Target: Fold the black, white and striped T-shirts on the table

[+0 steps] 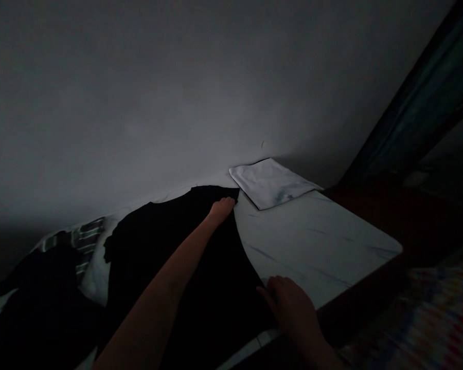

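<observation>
A black garment (185, 246) lies spread over a white marbled table (324, 241) in dim light. My left hand (221, 208) reaches far across it, fingers closed on the garment's far edge near the wall. My right hand (287, 300) rests at the near edge of the cloth, its fingers curled down onto the fabric by the table's front rim. Both arms are bare.
A folded white cloth (272, 182) lies at the table's far corner against the grey wall. At the left sit a striped fabric (87, 236) and another dark heap (34, 298). A dark door frame (409, 113) rises at the right; a patterned floor covering (440, 318) lies below.
</observation>
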The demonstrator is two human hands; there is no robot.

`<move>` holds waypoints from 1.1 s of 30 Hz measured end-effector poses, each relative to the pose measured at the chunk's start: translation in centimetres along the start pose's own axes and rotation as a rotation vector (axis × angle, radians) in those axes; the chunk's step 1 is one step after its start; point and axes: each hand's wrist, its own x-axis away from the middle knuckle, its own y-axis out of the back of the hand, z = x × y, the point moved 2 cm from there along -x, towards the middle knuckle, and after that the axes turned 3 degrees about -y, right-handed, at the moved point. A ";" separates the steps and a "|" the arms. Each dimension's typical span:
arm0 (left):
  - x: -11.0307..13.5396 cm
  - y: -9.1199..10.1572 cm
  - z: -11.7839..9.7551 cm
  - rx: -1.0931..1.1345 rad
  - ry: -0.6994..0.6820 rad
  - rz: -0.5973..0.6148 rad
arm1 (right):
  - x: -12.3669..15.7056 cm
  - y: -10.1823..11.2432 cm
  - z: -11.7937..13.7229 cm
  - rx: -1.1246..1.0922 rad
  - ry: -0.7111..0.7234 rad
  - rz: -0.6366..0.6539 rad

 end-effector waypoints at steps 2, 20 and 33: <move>0.6 -0.2 -0.8 0.022 0.047 -0.033 | 0.0 -0.3 -0.5 -0.001 0.018 0.029; 30.1 -0.4 20.8 0.254 1.071 -0.152 | -19.8 -5.1 20.3 -0.197 0.706 0.431; 33.8 -5.7 29.4 0.570 1.070 -0.191 | -31.6 -19.9 38.7 -0.204 0.576 0.156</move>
